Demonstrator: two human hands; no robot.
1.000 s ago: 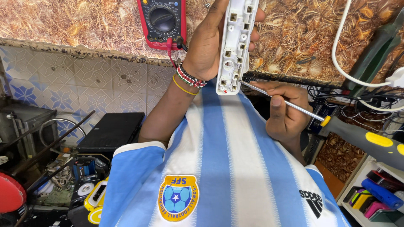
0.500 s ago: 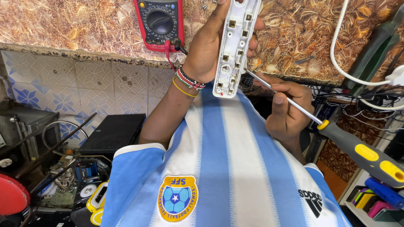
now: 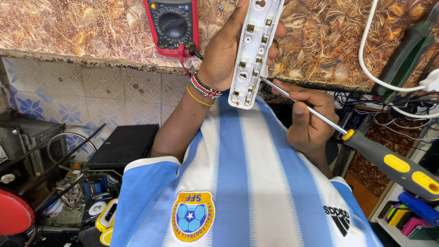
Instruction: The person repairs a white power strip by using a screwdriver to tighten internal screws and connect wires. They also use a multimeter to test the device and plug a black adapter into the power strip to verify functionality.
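Your left hand (image 3: 226, 55) is wrapped around the white power strip housing (image 3: 254, 50), fingers curled over its far edge, thumb side toward you. The housing is held up off the bench, open side facing you, brass contacts showing. Its long axis runs near vertical, top tipped slightly right, lower end just above your striped shirt (image 3: 247, 183).

Your right hand (image 3: 308, 123) is closed on the metal shaft of the screwdriver (image 3: 366, 144), pinching well forward of the black-and-yellow handle, which hangs free to the lower right. The shaft runs up-left; its tip sits at the housing's right edge, about two thirds down, touching or just beside it — contact point too small to confirm. So the tool comes at the strip from the right and below, nearly square to its long axis.

Behind your left hand, a red multimeter (image 3: 173, 25) lies on the brown patterned bench top (image 3: 68, 27) near its front edge, leads plugged in.

Versus half a second ago: the housing has lifted slightly and the tip has closed in on the same lower section. Both grips unchanged.
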